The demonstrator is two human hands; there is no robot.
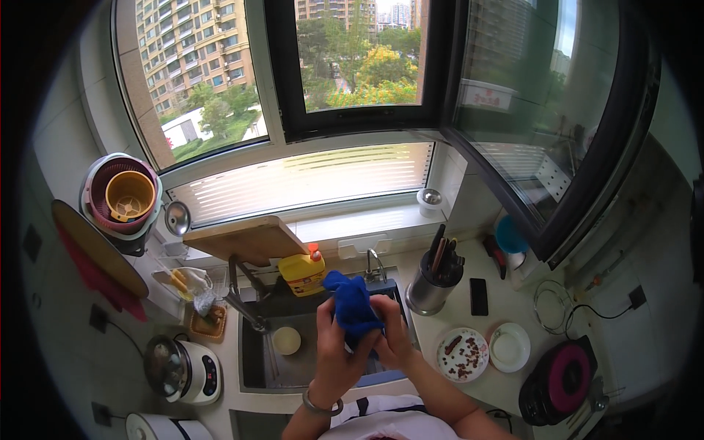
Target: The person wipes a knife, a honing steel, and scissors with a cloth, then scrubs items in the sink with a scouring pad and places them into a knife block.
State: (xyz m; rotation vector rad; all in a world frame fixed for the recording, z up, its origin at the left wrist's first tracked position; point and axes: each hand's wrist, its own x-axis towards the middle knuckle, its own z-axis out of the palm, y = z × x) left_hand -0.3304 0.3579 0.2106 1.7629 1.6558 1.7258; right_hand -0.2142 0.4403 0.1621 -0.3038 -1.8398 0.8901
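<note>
Over the right part of the kitchen sink (254, 374), my two hands hold a bunched blue cloth (352, 302) between them. My left hand (338, 352) grips its left side and lower end, and a bangle circles that wrist. My right hand (393, 335) has hold of the cloth from the right. Whether anything is wrapped inside the cloth cannot be seen. Below and left of the hands, a pale round bowl (286, 341) sits in the sink with a pair of chopsticks (272, 356) beside it. A slim curved tap (376, 265) stands behind the cloth.
A yellow detergent bottle (302, 275) and a leaning wooden cutting board (247, 239) stand behind the sink. To the right are a knife block (434, 280), a phone (478, 297), a plate with brown food pieces (463, 344) and a white dish (510, 346). An open window sash (528, 126) juts inward.
</note>
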